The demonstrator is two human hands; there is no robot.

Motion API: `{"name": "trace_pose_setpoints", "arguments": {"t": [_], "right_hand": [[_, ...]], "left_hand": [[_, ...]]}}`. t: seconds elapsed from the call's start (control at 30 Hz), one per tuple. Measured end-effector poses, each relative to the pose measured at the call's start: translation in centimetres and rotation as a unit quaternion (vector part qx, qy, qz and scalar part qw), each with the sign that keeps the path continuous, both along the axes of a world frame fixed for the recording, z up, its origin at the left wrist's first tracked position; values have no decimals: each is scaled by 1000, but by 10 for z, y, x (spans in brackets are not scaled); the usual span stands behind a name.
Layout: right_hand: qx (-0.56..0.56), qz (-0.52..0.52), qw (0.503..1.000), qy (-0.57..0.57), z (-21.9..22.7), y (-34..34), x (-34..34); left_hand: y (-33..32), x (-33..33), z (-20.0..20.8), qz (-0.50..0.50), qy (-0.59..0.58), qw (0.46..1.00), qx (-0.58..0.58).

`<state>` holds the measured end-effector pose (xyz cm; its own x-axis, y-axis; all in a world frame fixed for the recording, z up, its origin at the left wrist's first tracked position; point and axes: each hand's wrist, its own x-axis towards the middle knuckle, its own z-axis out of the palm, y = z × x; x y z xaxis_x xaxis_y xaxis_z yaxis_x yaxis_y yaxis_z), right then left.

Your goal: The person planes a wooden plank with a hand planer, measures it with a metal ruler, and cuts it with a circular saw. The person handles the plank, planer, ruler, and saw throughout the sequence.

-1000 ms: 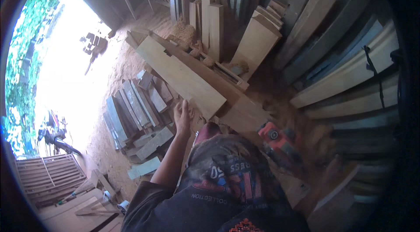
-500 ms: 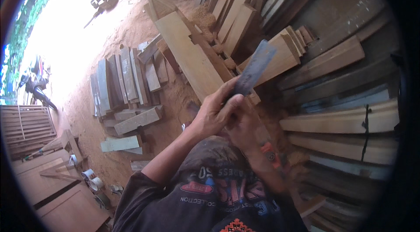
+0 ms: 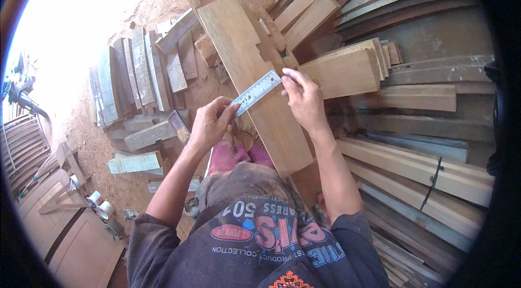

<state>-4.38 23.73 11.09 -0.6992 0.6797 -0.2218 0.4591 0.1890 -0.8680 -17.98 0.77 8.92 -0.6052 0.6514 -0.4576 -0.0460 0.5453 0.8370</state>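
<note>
A steel ruler [image 3: 256,92] lies slanted across a long tan wooden board [image 3: 247,65] that runs from the top of the view down toward my legs. My left hand [image 3: 210,123] pinches the ruler's lower left end, and something thin that I cannot make out sticks down from that hand. My right hand [image 3: 302,99] holds the ruler's upper right end with its fingertips at the board's right edge. Both forearms come up from the lower edge of the view.
Grey weathered planks [image 3: 133,73] lie in a row on the sandy ground at left. Stacked boards [image 3: 412,163] fill the right side, and a short thick block [image 3: 347,71] sits beside the board. Small cans [image 3: 100,206] and wooden panels [image 3: 70,239] are at lower left.
The ruler, held up in the air in both hands half a second ago, now lies across the board with one hand at each end. The view has tilted further down.
</note>
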Motion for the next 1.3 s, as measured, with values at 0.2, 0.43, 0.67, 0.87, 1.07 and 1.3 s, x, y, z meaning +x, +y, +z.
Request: {"name": "trace_pose_setpoints", "arguments": {"t": [0.2,0.43,0.67,0.87,1.07,1.3], "right_hand": [[66,47,997,-13,-32,9,-46],[45,32,998,-19,-40,10,-60],[-5,22,999,-30,-41,12,-60],[-28,17,998,-62,-29,11,-63],[-48,13,996,-75,-28,14,-65],[-65,24,996,-56,-33,18,-64]], "left_hand": [[14,-38,-12,-26,21,999,-7],[13,-57,-15,-18,-40,999,-7],[14,-63,-16,-63,15,998,19],[16,-66,-8,-68,-15,998,-4],[18,-66,-9,-63,-14,998,-4],[17,-64,-12,-56,2,998,-11]]}}
